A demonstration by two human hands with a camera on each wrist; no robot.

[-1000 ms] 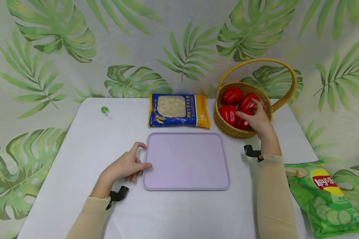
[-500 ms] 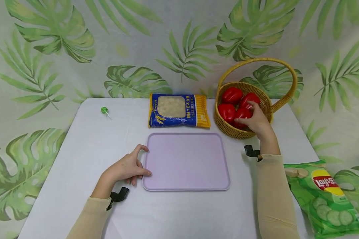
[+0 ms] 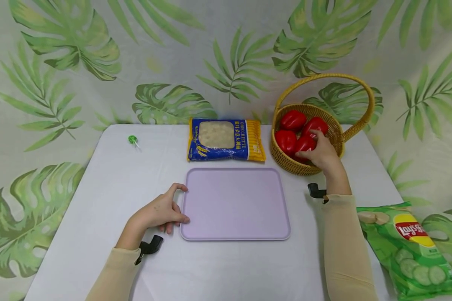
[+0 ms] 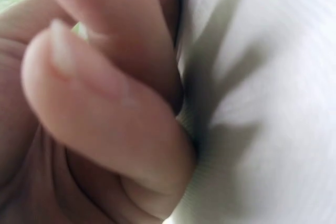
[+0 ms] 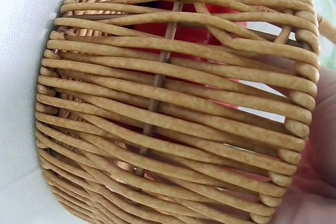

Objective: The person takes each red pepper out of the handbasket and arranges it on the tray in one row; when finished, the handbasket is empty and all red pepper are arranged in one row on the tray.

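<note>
A light purple tray (image 3: 235, 205) lies on the white table. At its left edge my left hand (image 3: 160, 211) grips the rim, index finger bent and thumb on the edge; other fingers curl beneath, close to the cloth (image 4: 283, 98) in the left wrist view. Inside the wicker basket (image 3: 299, 168), my right hand (image 3: 325, 156) has thumb and index finger around the front-right red vegetable (image 3: 305, 144). Other glossy red vegetables (image 3: 285, 141) sit beside it. In the right wrist view the basket's woven side (image 5: 178, 103) hides most of the right hand (image 5: 323, 145).
A blue and yellow pasta bag (image 3: 226, 140) lies behind the tray, left of the basket. The basket's tall handle (image 3: 325, 76) arches over it. A green lollipop (image 3: 132, 139) is at the back left. By the right forearm lies a green chips bag (image 3: 410, 251).
My right fingers have shifted slightly down and left over the front-right red vegetable. The left index finger and thumb have moved slightly toward the near side along the tray's edge.
</note>
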